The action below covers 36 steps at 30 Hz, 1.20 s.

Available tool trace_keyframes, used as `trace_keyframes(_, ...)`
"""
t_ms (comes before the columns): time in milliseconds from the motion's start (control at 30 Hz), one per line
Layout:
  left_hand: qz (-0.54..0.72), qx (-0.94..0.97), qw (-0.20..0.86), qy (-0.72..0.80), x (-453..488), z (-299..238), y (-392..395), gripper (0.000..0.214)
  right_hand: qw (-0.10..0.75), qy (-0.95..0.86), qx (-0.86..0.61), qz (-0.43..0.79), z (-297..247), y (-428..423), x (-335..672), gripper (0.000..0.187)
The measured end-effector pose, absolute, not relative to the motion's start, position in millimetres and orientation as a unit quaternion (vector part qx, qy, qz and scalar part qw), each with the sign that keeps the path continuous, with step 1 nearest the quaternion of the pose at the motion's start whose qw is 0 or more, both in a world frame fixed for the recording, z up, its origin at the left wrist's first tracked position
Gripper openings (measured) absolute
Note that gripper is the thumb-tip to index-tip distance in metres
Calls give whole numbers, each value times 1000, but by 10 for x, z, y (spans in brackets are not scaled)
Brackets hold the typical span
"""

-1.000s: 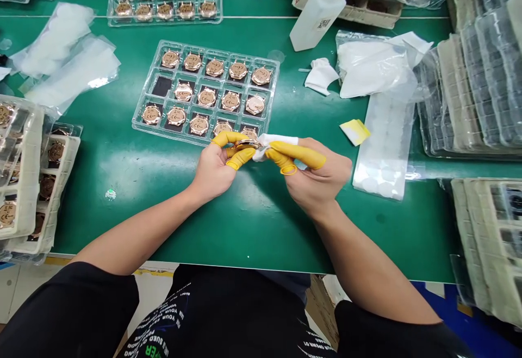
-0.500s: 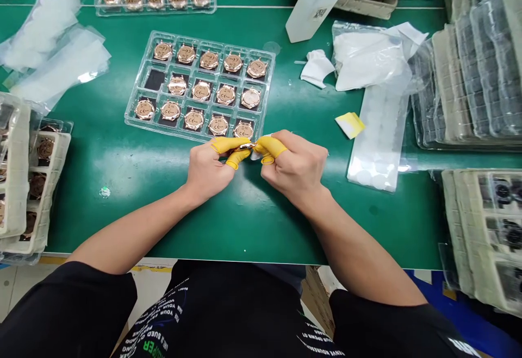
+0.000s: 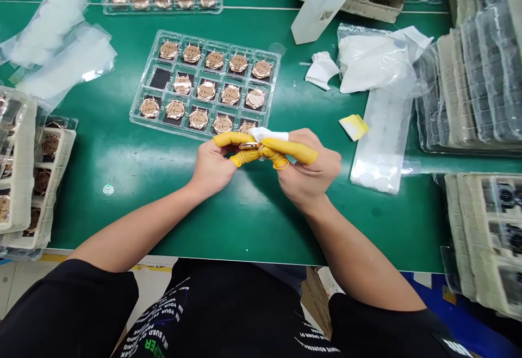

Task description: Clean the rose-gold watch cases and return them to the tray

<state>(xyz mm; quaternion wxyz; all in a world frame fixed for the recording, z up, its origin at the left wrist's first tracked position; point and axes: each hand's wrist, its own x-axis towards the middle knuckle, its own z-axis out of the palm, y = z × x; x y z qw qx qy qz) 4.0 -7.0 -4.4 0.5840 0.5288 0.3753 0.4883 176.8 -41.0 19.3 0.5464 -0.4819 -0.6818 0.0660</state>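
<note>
The watch case (image 3: 249,145) was shiny, polished-looking metal; the wipe (image 3: 272,135) looked matt, like cloth or paper. The finger cots (image 3: 299,150) seemed rubbery, the tray (image 3: 171,129) clear glossy plastic, the bottle (image 3: 316,18) translucent plastic, the desk (image 3: 244,222) smooth and glossy.

A translucent bottle (image 3: 317,16) stands beyond a small yellow-and-white piece (image 3: 354,127), with plastic trays (image 3: 477,86) stacked farther right.

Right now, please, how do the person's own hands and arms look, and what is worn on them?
On the left hand and the right hand, yellow cots with rolled rims cover some fingers. The forearms are bare. The left sleeve and right sleeve are black, loose and short; the right one bears a white marking.
</note>
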Motion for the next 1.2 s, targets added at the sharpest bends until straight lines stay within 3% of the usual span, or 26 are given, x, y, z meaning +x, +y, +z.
trace_keyframes(133, 448, 601, 527, 400, 2, -40, -146, 24, 487, -733, -475, 1, 154, -408, 1746, 19)
trace_keyframes(333, 456, 571, 536, 423, 19, -27, -161, 28, 475, -760, -443, -13, 135, -372, 1891, 39)
trace_keyframes(500, 420, 633, 488, 430, -12, 27, -167, 15, 453, -779, -431, -49, 118, -376, 1855, 29)
trace_keyframes(667, 436, 602, 503, 441, -21, 15, -177, 25, 473, -767, -422, -93, 140, -358, 1825, 42)
trace_keyframes(833, 409, 627, 501, 434, -21, 10, -173, 23, 441, -796, -400, -108, 111, -367, 1846, 38)
trace_keyframes(1000, 445, 566, 542, 433, -6, -20, -172, 27, 474, -756, -442, -93, 29, -332, 1889, 41)
trace_keyframes(1200, 472, 567, 534, 413, -6, -38, -168, 23, 451, -739, -500, -28, 25, -366, 1853, 21)
